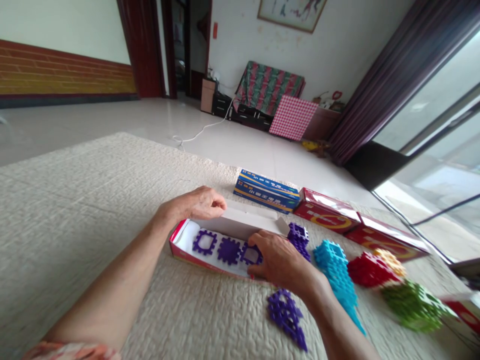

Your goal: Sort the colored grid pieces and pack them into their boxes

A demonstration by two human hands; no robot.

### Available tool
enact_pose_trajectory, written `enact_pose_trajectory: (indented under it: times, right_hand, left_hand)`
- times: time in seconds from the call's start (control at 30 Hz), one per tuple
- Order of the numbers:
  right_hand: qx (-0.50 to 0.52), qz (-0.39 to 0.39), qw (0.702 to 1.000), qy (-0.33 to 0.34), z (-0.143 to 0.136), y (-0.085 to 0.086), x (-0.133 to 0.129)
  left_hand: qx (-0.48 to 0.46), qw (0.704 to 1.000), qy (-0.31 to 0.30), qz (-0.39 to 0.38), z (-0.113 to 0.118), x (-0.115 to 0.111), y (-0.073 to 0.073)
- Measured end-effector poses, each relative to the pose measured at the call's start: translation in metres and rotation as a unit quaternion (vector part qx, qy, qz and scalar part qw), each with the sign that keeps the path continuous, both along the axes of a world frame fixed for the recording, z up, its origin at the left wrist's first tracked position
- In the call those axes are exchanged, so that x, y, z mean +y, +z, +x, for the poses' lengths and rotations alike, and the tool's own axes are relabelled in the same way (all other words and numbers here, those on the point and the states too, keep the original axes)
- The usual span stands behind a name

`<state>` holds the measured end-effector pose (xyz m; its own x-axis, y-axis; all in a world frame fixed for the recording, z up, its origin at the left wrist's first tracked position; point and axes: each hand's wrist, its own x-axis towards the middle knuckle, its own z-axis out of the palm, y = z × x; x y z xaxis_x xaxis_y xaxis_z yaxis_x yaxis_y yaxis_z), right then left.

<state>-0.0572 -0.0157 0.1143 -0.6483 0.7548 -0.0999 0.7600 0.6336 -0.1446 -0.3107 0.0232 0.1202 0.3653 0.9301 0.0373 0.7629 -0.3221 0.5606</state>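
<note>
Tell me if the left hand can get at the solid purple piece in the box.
Probably yes: the left hand is close by, the box is open, and the right hand leaves the solid purple piece uncovered.

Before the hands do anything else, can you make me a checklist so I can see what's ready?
1. Box open: ok. The red-and-white box has its lid raised.
2. Pieces in a row: ok. Three purple pieces lie side by side inside.
3. Right hand at a piece: ok. It is at the rightmost one; whether it grips it, cannot tell.
4. Left hand holding the lid: cannot tell. It is curled near the lid's left end.
5. All the purple pieces inside: not ok. A purple stack and a purple pile are outside.
</note>
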Motion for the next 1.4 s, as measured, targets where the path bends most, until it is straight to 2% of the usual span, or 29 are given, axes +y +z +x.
enact_pose_trajectory:
  times: [0.2,0.33,0.4,0.47,0.57,0.7,0.87,1.07,1.23,1.33,1.4]
  right_hand:
    - [0.046,-0.022,0.999,0.016,0.005,-0.001,0.001]
    - [0.116,-0.021,0.993,0.016,0.021,0.015,0.003]
    - [0.155,0.006,0.988,-0.010,0.037,0.025,0.010]
    - [0.182,0.066,0.980,-0.057,0.060,0.030,0.021]
    - [0.154,0.118,0.972,-0.134,0.095,0.024,0.042]
    - [0.107,0.079,0.981,-0.143,0.120,0.003,0.061]
    - [0.092,0.045,0.987,-0.121,0.113,-0.009,0.066]
    - [0.112,0.050,0.985,-0.119,0.117,-0.008,0.069]
    - [0.172,0.146,0.966,-0.126,0.115,0.017,0.053]
    - [0.220,0.141,0.963,-0.073,0.087,0.034,0.031]
    - [0.244,0.115,0.963,-0.027,0.059,0.039,0.015]
  left_hand:
    - [0.013,1.000,-0.008,-0.019,0.000,0.001,0.000]
    - [0.025,0.999,-0.009,-0.023,0.001,0.001,0.001]
    - [0.026,0.999,-0.015,-0.032,0.001,0.002,0.001]
    - [0.022,0.999,-0.024,-0.041,0.000,0.003,0.000]
    - [0.011,0.998,-0.035,-0.044,-0.004,0.005,-0.003]
    - [0.000,0.998,-0.051,-0.042,-0.007,0.007,-0.007]
    - [-0.009,0.998,-0.049,-0.038,-0.006,0.007,-0.008]
    - [-0.013,0.998,-0.050,-0.045,-0.007,0.009,-0.011]
    - [-0.009,0.998,-0.044,-0.052,-0.009,0.008,-0.009]
    - [0.001,0.998,-0.027,-0.055,-0.010,0.006,-0.003]
    - [0.011,0.999,-0.011,-0.050,-0.011,0.005,0.000]
